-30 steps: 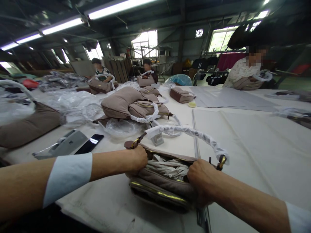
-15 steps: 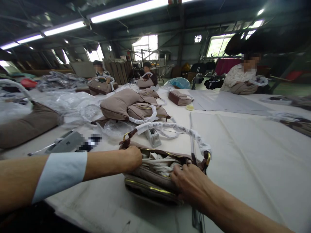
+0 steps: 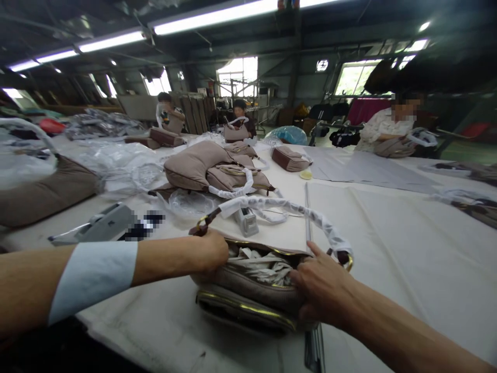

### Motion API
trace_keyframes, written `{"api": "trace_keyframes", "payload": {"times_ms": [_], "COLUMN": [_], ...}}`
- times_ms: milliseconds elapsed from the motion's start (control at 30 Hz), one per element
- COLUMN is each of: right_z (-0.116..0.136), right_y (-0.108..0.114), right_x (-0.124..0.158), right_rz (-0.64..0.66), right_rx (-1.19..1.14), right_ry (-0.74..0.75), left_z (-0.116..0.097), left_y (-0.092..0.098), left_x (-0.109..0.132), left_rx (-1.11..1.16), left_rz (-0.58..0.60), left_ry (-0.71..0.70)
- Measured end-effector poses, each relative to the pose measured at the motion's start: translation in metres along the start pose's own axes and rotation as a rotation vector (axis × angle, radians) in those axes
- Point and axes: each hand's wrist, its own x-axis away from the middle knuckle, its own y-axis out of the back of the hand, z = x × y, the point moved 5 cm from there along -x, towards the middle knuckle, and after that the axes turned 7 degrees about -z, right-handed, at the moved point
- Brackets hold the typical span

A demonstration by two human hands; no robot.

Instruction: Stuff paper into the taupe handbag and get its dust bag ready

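Observation:
A taupe handbag with gold zips lies on the white table right in front of me, its top open and stuffed with crumpled paper. Its handle is wrapped in white protective film and arches above the bag. My left hand is closed on the bag's left end by the gold ring. My right hand grips the bag's right end near the other ring, thumb raised.
A pile of similar taupe bags and clear plastic wrap lie beyond. A grey tape dispenser and a small white device sit nearby. Three other people work on bags at the far side. Another brown bag lies left.
My right hand slid left along the bag's top, then back to its right end. The bag shifted slightly; my left hand kept its grip.

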Motion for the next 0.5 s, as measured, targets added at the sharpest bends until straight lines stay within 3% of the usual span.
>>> {"api": "trace_keyframes", "payload": {"times_ms": [67, 100, 133, 167, 233, 267, 367, 433, 500], "right_z": [-0.011, -0.021, -0.035, -0.048, -0.067, -0.07, -0.06, -0.048, -0.04], "right_y": [0.021, 0.027, 0.025, 0.016, -0.016, -0.034, -0.074, -0.083, -0.087], "right_x": [0.036, 0.057, 0.077, 0.091, 0.101, 0.096, 0.066, 0.049, 0.043], "right_rz": [-0.482, -0.751, -0.948, -1.056, -1.064, -1.014, -0.911, -0.948, -1.048], "right_rx": [-0.069, -0.079, -0.092, -0.131, -0.328, -0.47, -0.874, -1.027, -1.127], "right_ry": [0.033, -0.046, -0.213, -0.425, -0.778, -0.878, -0.923, -0.899, -0.919], "left_z": [-0.006, -0.013, -0.022, -0.033, -0.056, -0.065, -0.087, -0.092, -0.095], "left_y": [0.024, 0.036, 0.045, 0.052, 0.058, 0.058, 0.048, 0.04, 0.038], "left_x": [0.004, 0.003, 0.001, -0.003, -0.018, -0.027, -0.049, -0.055, -0.054], "left_rx": [0.049, 0.111, 0.199, 0.311, 0.569, 0.688, 0.869, 0.918, 0.994], "left_rz": [-0.041, -0.098, -0.173, -0.256, -0.412, -0.483, -0.633, -0.683, -0.7], "left_ry": [-0.061, -0.108, -0.16, -0.208, -0.275, -0.286, -0.28, -0.236, -0.298]}}
